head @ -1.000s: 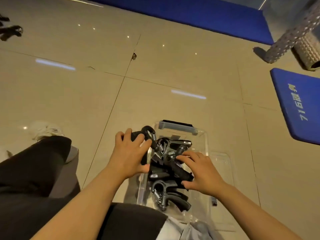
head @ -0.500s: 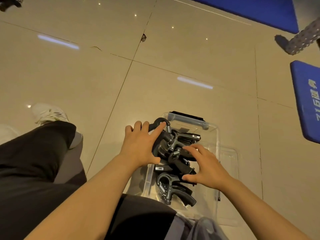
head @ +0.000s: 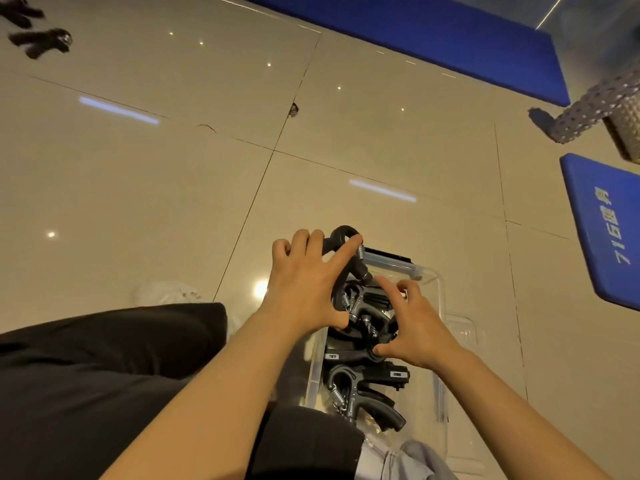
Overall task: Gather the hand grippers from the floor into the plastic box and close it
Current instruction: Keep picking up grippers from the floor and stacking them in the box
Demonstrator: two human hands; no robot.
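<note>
A: Setting: glossy beige tile floor (head: 173,188); clear plastic box (head: 441,306) open upon it.

B: Contents: hand grippers (head: 360,386), piled inside. One gripper (head: 346,237) pokes over the box's far rim, long axis slanting down into the box.

A: Holder: left hand (head: 304,285), nearer, fingers curled round it. Right hand (head: 415,327) spread, pressing the pile. Strays (head: 38,43) lie far beyond the box.

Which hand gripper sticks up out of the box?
The hand gripper under the left hand, at the plastic box's far end; the others lie down inside.
</note>
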